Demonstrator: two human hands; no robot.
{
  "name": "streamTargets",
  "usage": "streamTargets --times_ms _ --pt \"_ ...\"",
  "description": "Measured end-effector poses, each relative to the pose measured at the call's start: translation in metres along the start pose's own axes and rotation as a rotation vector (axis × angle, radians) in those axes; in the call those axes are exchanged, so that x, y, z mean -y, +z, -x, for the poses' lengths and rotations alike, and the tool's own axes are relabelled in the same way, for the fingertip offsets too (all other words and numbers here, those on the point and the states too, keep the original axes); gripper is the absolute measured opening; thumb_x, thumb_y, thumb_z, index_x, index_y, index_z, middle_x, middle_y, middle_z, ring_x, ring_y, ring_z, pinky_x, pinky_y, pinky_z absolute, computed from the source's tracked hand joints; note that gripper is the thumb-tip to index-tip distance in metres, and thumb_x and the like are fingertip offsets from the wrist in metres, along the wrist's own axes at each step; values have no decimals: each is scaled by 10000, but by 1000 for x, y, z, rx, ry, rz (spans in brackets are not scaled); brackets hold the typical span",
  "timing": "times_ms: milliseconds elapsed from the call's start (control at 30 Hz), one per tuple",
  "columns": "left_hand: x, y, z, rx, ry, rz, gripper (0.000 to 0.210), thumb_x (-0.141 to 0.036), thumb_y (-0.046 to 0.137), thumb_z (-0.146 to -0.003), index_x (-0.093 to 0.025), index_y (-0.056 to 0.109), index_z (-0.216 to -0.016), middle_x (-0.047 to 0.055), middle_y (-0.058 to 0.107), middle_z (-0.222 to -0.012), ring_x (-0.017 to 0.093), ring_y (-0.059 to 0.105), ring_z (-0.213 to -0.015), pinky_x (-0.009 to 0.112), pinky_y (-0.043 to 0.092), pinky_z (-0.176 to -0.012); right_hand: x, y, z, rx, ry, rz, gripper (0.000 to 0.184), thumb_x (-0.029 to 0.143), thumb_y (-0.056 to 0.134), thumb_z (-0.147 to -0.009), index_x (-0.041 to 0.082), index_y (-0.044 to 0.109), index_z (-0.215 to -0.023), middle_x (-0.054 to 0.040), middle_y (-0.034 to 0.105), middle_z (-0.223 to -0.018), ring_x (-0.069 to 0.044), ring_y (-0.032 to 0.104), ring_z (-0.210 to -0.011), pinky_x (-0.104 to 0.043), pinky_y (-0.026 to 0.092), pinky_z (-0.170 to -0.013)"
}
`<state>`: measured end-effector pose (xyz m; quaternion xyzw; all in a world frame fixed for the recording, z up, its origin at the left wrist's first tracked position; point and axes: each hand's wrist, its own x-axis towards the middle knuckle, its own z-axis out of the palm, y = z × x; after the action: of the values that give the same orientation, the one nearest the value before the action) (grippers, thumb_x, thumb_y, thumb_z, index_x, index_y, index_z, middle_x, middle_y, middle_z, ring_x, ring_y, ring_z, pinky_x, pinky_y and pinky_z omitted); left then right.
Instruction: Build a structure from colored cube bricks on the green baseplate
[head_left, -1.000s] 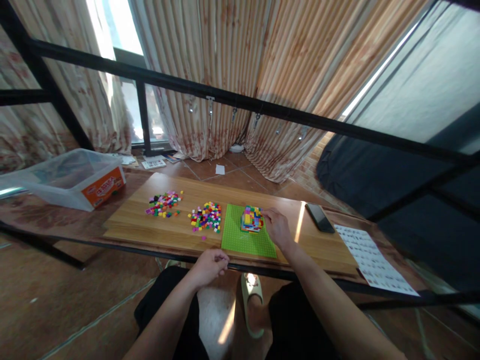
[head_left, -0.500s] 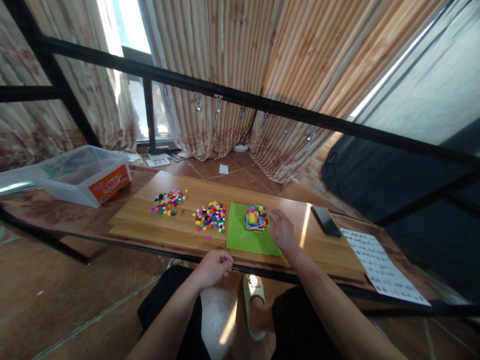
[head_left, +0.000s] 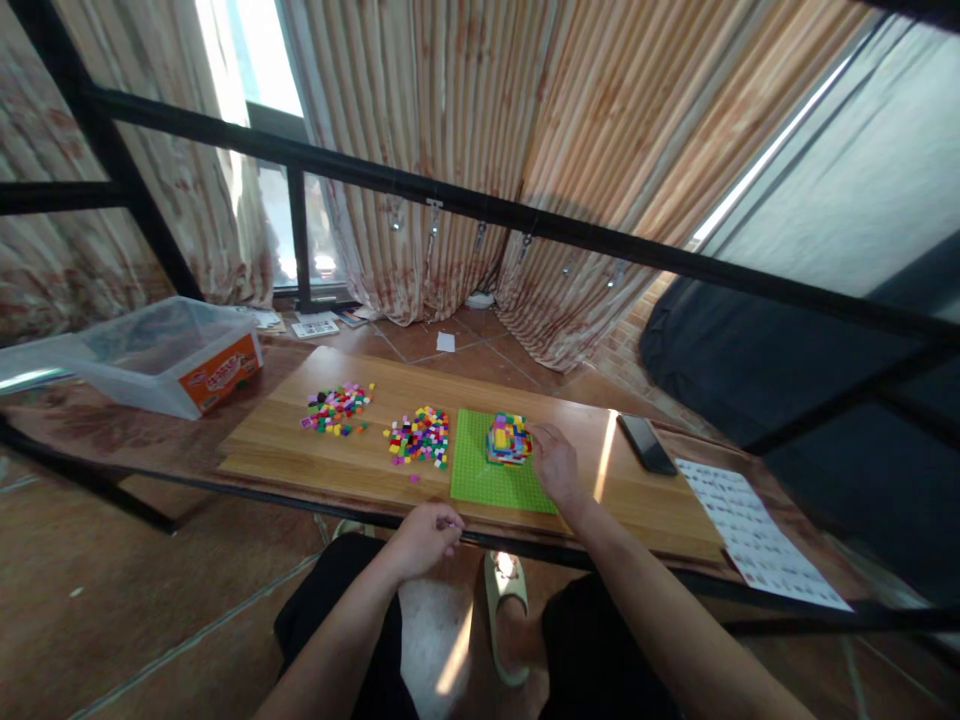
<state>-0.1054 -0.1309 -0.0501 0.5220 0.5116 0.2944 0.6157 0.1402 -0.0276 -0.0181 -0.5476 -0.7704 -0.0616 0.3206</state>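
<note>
A small block build of many-coloured toy bricks (head_left: 508,440) stands on the green baseplate (head_left: 480,490). At its right side is my right hand (head_left: 556,465), fingertips close together against or just beside the bricks; what they pinch, if anything, is hidden. My left hand (head_left: 426,540) rests at the table's front edge with its fingers curled in. Something tiny and purplish shows at its fingertips, too small to name. Left of the baseplate lies a pile of loose bricks (head_left: 420,438), with one pink brick (head_left: 414,479) apart in front.
Another pile of loose bricks (head_left: 336,408) lies farther left on the wooden board (head_left: 300,465). A clear plastic box (head_left: 161,375) with an orange label stands at the far left. To the right are a phone (head_left: 646,445) and a printed sheet (head_left: 757,535). A black rail (head_left: 480,205) crosses behind.
The whole view has shifted slightly. My right hand stays at the build's right side, its fingers a little lower along it. My left hand keeps its curled pose.
</note>
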Motion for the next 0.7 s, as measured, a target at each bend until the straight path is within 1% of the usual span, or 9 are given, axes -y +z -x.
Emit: streamTargets --times_ms 133,200,267,333,400,467,567,633,700 --pt "-1 0 0 1 -7 1 138 -246 560 -692 -143 629 -753 -10 597 -600 113 547 -524 232 401 -535 0 -2 3 6 -5 -31 399 105 371 -858 193 700 -1066 -84 706 -989 -202 627 -930 -331 506 -890" --pt "-2 -1 1 1 -14 1 144 -250 568 -678 -145 631 -753 -12 599 -598 113 546 -523 231 397 -534 -3 -6 3 -16 28 -60 388 134 377 -873 201 687 -1097 -78 710 -990 -198 636 -919 -326 509 -871" --pt "-2 -1 1 1 -21 4 156 -258 576 -667 -146 634 -759 -13 602 -597 112 549 -526 227 392 -532 -9 -12 1 -65 115 -84 382 171 391 -886 189 651 -1165 -78 714 -993 -196 649 -888 -323 517 -827" --pt "-3 -1 1 1 -27 15 166 -265 583 -660 -146 632 -765 -15 601 -596 109 550 -524 223 387 -527 -19 -18 1 -86 255 -61 387 197 398 -891 167 618 -1209 -80 717 -995 -190 657 -856 -314 517 -793" --pt "-3 -1 1 -1 -39 27 172 -266 585 -655 -144 626 -769 -13 601 -596 109 548 -521 219 378 -511 -31 -21 3 -57 384 -1 363 211 401 -893 154 642 -1159 -89 718 -999 -187 660 -851 -309 512 -791" --pt "-3 -1 0 -3 -52 25 179 -266 584 -656 -140 622 -778 -9 603 -602 112 546 -518 216 367 -491 -42 -21 9 -7 458 53 321 215 421 -887 160 686 -1059 -97 720 -989 -187 662 -834 -305 507 -783" --pt "-3 -2 0 -4 -59 10 193 -262 581 -663 -133 626 -799 -8 601 -609 107 540 -513 212 367 -482 -53 -16 20 58 505 85 276 203 471 -865 175 710 -998 -86 724 -938 -176 659 -763 -290 500 -738" --pt "-3 -2 0 -6 -60 8 205 -269 588 -667 -132 630 -813 -9 604 -617 101 539 -514 209 378 -489 -57 -11 24 96 526 103 279 191 481 -862 180 707 -1026 -78 718 -933 -171 655 -764 -279 491 -735" --pt "-3 -3 0 -9 -70 4 220 -284 600 -669 -131 631 -824 -5 610 -627 100 543 -516 206 380 -487 -60 -7 23 125 530 115 297 188 473 -873 180 695 -1071 -82 707 -965 -174 652 -805 -276 479 -756"
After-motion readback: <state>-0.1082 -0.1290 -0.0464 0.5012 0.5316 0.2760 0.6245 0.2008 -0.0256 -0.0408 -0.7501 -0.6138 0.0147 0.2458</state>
